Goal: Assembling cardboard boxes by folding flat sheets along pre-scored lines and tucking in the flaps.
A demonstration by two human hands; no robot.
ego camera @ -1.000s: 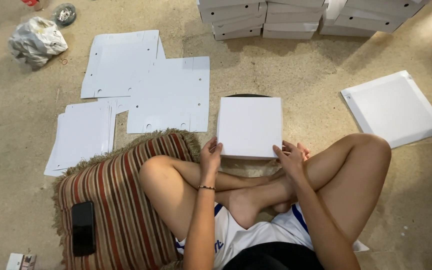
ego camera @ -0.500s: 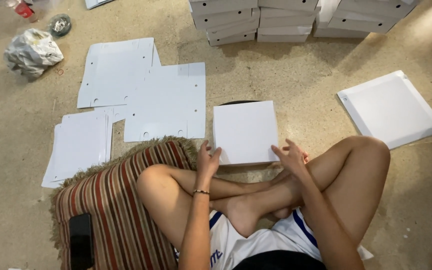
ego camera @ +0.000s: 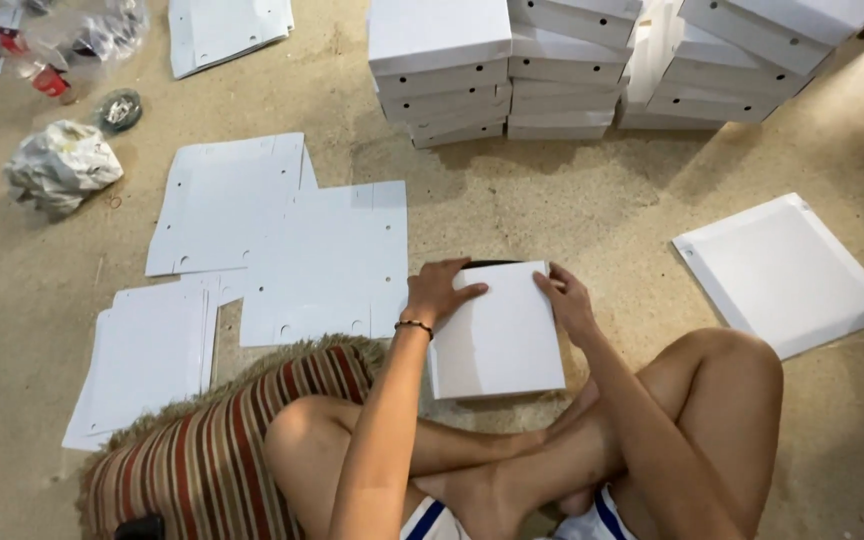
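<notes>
While both hands press flat, L hand [ego camera: 439,292] and R hand [ego camera: 565,303] at far corners of white box [ego camera: 497,335] on floor [ego camera: 572,215] btwn knees, uneven push could skew lid.

A person sits cross-legged on the floor [ego camera: 572,210], a striped cushion [ego camera: 222,440] beside the left knee. The left hand [ego camera: 439,292] and right hand [ego camera: 567,303] rest on the far corners of a white box [ego camera: 500,340]. Flat white cardboard sheets [ego camera: 282,240] lie to the left, stacked white boxes [ego camera: 512,60] beyond.
</notes>
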